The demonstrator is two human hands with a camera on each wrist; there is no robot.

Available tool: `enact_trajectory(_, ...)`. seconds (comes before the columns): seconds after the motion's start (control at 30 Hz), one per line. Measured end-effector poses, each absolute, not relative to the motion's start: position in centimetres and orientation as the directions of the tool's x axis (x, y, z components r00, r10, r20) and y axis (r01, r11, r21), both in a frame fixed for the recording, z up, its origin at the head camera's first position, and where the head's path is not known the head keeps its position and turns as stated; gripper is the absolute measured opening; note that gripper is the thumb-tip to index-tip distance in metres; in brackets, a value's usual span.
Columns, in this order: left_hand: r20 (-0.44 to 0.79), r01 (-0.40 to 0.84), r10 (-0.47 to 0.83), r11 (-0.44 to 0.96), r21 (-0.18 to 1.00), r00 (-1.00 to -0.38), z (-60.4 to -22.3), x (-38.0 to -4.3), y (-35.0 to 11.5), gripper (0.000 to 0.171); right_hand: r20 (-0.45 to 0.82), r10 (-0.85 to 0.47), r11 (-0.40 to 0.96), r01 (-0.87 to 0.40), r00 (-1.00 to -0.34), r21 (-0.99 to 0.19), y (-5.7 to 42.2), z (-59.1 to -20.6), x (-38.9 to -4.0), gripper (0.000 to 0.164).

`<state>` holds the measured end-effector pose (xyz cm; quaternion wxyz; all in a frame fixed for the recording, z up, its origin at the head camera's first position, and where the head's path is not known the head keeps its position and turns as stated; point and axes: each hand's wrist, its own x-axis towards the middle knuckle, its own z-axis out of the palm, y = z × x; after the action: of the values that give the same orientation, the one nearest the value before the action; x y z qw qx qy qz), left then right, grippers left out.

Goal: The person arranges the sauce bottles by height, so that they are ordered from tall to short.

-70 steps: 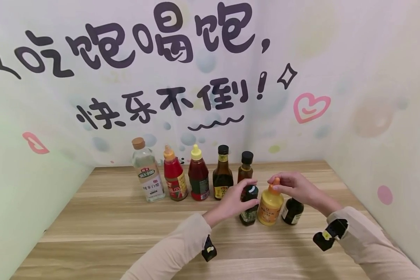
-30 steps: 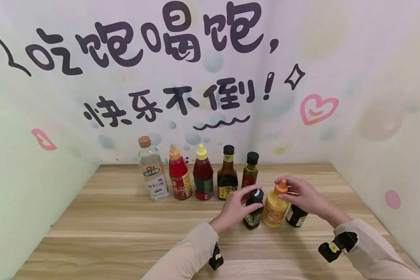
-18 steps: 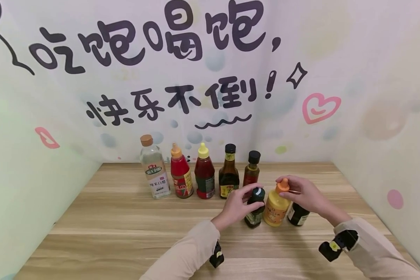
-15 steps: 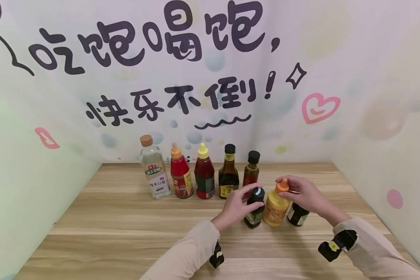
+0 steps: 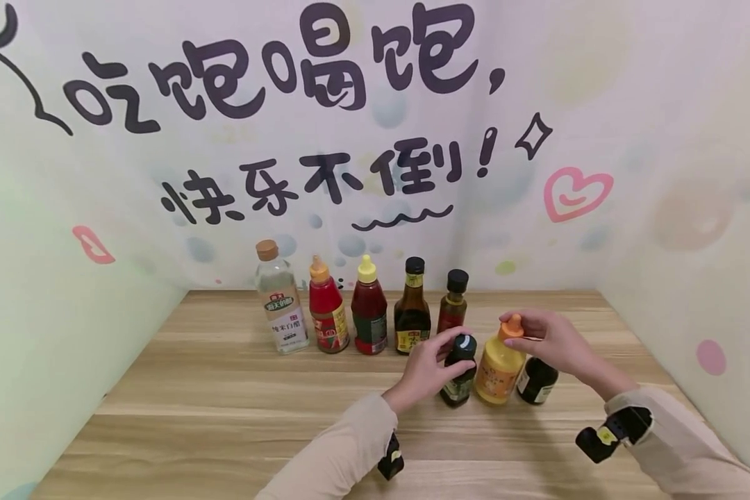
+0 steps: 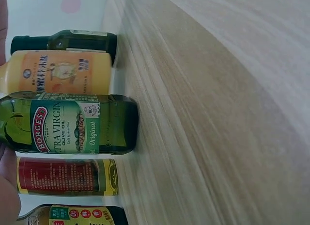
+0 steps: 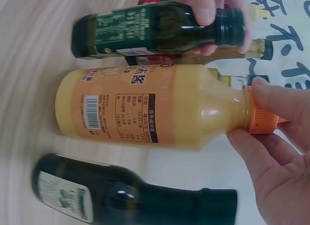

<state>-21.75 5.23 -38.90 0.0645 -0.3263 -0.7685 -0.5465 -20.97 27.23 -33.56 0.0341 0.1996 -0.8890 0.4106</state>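
My left hand (image 5: pixel 426 368) grips a green olive oil bottle (image 5: pixel 457 389) around its dark-capped upper part, thumb in front and fingers behind. Its Borges label (image 6: pixel 65 125) faces the left wrist camera. Just to the right, my right hand (image 5: pixel 550 342) pinches the orange cap (image 7: pixel 263 111) of a yellow squeeze sauce bottle (image 5: pixel 498 375) between thumb and fingers. That bottle stands upright close beside the olive oil. Right of it, partly behind my right hand, stands a short dark bottle (image 5: pixel 537 382) with a white label; neither hand holds it.
Behind, a row holds a clear vinegar bottle (image 5: pixel 281 312), two red sauce squeeze bottles (image 5: pixel 328 316) (image 5: pixel 369 319), a brown sauce bottle (image 5: pixel 412 316) and a small black-capped bottle (image 5: pixel 453 312). They stand on a wooden table (image 5: pixel 237 417) before a printed cloth wall (image 5: pixel 237 160).
The head view has swung a little, so everything sits further right. Both hands keep their holds on the olive oil and yellow sauce bottles. More of the short dark bottle shows below my right hand.
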Motion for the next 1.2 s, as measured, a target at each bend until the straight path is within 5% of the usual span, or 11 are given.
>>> enact_trajectory(0.47,0.447,0.546,0.406,0.166,0.821,-0.797,-38.1,-21.0,4.9,0.041,0.269,-0.330,0.626,-0.423,-0.905,-0.655,26.6,-31.8,-23.2,0.034)
enact_trajectory(1.2,0.438,0.540,0.413,0.168,0.825,-0.798,-38.1,-20.9,5.0,0.041,0.216,-0.178,0.645,-0.280,-0.960,-0.711,24.8,-32.7,-27.0,0.034)
